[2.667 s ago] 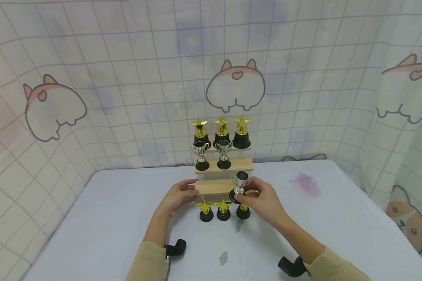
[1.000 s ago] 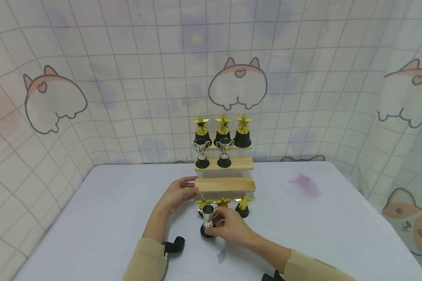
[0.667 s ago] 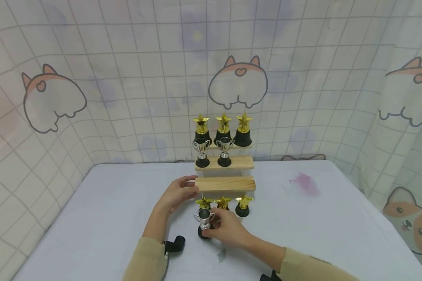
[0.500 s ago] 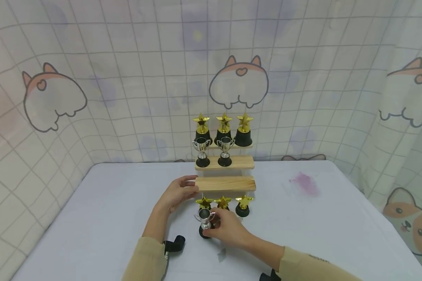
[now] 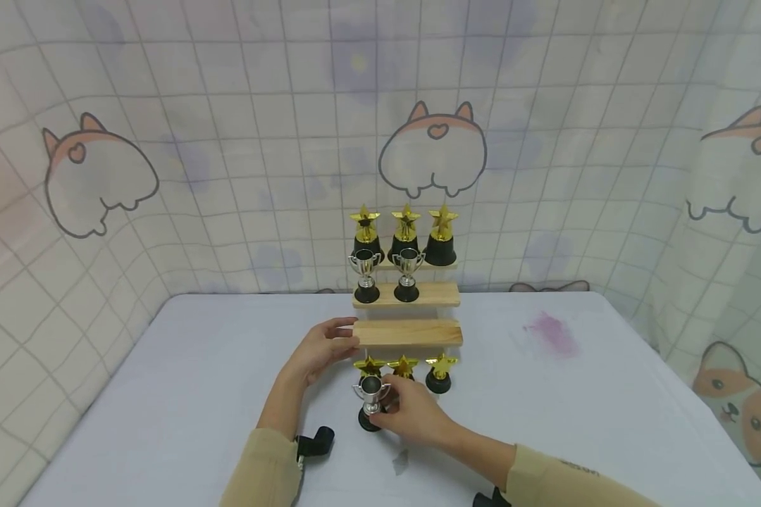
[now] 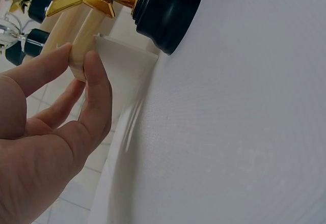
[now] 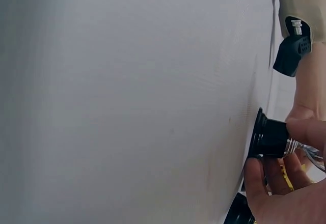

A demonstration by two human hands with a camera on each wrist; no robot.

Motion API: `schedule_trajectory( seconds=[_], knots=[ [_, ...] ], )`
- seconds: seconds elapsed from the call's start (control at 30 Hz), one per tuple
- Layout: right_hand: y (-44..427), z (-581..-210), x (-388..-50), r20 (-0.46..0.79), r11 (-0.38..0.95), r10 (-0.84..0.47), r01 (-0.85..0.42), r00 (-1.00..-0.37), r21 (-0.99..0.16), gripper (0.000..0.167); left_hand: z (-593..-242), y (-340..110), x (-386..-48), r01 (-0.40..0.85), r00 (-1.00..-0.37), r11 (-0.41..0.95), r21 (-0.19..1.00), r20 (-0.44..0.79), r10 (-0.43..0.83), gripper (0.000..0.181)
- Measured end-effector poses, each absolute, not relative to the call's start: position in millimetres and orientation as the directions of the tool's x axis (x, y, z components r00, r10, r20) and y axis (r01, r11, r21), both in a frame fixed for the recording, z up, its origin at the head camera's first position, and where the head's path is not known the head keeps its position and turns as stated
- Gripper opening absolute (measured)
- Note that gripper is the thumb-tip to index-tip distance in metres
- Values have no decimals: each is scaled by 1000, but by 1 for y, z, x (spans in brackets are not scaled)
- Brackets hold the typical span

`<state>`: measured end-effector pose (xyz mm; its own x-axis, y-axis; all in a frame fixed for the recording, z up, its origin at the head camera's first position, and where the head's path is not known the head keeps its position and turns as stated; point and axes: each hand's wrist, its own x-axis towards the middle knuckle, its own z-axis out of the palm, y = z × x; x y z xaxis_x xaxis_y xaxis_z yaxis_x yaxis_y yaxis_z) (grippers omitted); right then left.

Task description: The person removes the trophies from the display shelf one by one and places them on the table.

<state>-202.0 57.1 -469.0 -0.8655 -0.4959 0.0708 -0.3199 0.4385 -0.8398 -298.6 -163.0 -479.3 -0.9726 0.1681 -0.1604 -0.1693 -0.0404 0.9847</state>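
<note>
My left hand (image 5: 320,352) pinches the left end of the lower wooden shelf board (image 5: 408,333); the left wrist view shows thumb and fingers on the board's end (image 6: 79,56). Low in front of the rack, my right hand (image 5: 418,415) grips a small silver trophy cup (image 5: 371,391) by its lower part. It stands upright, and its black base (image 7: 270,137) appears to touch the table in the right wrist view. Behind it, a gold star trophy (image 5: 369,365) is partly hidden. The middle star trophy (image 5: 404,366) is partly covered by my right hand.
Another gold star trophy (image 5: 440,373) stands at the right of the front row. Two silver cups (image 5: 366,271) stand on the middle board (image 5: 440,293), leaving its right end bare. Three larger star trophies (image 5: 442,239) line the top. White cloth covers the table (image 5: 228,394).
My right hand has carried the silver trophy cup from the lower board's right end down and left to the table, and has stayed almost still lately. My left hand keeps its hold.
</note>
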Motion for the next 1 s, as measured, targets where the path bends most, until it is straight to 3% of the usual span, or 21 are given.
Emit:
schedule_trajectory(
  seconds=[0.8, 1.0],
  knots=[
    [54, -470, -212, 114, 465, -497, -375, -860, -802, 23, -481, -163, -297, -169, -974, -38, 985, -161, 159, 55],
    [54, -471, -215, 160, 461, -494, -414, -854, -785, 29, -480, -163, -296, -159, -974, -47, 986, -148, 171, 55]
  ],
)
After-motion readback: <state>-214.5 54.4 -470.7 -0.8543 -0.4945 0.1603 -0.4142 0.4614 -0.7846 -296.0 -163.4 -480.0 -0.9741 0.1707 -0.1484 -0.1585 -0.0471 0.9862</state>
